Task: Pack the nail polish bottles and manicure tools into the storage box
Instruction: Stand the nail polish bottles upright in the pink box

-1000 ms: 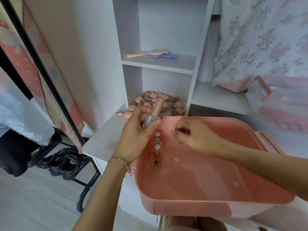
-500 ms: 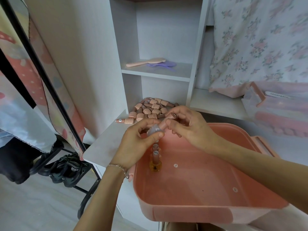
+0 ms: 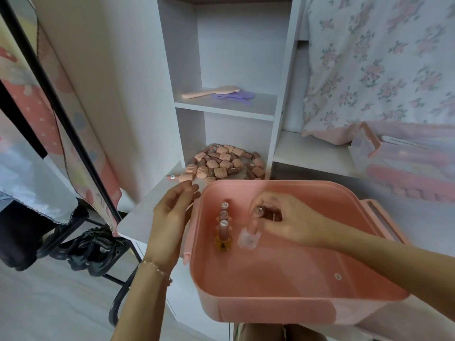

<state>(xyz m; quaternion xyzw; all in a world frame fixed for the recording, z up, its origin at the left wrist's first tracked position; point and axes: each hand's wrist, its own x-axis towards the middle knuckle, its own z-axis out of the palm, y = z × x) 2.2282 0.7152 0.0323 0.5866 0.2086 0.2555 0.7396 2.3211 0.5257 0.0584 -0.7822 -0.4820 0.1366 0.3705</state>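
Note:
A pink storage box (image 3: 270,301) sits in front of me, open. Inside, along its left wall, three nail polish bottles (image 3: 223,232) stand upright in a row, the nearest with amber polish. My right hand (image 3: 288,220) is over the box, fingers closed on the cap of a clear nail polish bottle (image 3: 249,238) held just right of that row, its base near the box floor. My left hand (image 3: 172,212) hovers outside the box's left wall, fingers apart and holding nothing. A pile of pink-capped nail polish bottles (image 3: 221,163) lies on the low shelf behind the box.
A pink hairbrush (image 3: 209,92) and a purple comb (image 3: 236,97) lie on the upper shelf. A clear container with pink handle (image 3: 403,156) holds pink items at right. A black rack frame (image 3: 73,134) with hanging cloth and dark shoes (image 3: 98,249) stands at left.
The clear bottle passed from my left hand to my right, which lowered it into the box beside the row. My left hand let go and opened, drawing back to the left.

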